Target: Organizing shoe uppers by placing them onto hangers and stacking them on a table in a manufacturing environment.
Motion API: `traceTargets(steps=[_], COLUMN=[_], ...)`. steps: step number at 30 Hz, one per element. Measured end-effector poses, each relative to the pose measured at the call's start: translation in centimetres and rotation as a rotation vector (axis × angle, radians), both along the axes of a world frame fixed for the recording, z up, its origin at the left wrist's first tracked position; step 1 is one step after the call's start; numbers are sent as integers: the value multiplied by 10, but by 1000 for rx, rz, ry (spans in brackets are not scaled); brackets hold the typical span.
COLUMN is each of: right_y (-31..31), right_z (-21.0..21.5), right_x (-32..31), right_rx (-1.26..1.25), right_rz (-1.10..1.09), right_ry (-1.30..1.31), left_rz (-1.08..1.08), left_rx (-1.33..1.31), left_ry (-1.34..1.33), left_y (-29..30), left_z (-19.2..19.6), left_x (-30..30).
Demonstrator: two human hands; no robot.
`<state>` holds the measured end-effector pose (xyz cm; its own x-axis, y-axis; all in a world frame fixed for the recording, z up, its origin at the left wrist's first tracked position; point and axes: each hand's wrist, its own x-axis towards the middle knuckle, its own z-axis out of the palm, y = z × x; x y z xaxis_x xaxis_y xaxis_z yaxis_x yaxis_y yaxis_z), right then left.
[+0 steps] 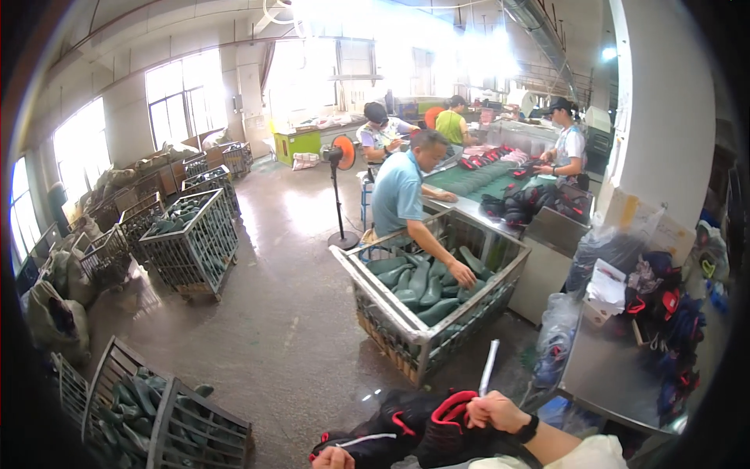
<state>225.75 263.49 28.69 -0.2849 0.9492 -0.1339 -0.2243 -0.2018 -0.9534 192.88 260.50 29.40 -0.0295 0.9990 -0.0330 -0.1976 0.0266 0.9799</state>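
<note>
crate (424,339) beyond black shoes (437,444); co-worker's arm (431,240) reaching in

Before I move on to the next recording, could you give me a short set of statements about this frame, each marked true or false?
1. The person's right hand holds a slim white strip. True.
2. A white glove covers that hand. False: it is bare, with a black watch at the wrist.
3. The slatted metal crate ahead is empty. False: dark green, foot-shaped pieces fill much of it.
4. A co-worker in a light blue shirt has one hand over those pieces. True.
5. The black-poled standing fan has a blue head. False: it is orange.
6. A black shoe with a red lining is beside the right hand. True.
</note>
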Motion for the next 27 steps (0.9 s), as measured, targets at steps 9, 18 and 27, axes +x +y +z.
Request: traceTargets(steps=[9,18,27], right_y=[211,488,757], right_z=[-56,-75,-123], right_x=[-175,-283,-325], right_rx=[248,1081,146], right_rz=[514,594,186], right_ry=[-266,-788,-504], left_rz=[419,729,684], left_rx=[-183,-193,-457], left_ry=[-56,507,1282], left_y=[100,275,409], left_z=[-19,-8,-87], left_x=[-98,-233,-371])
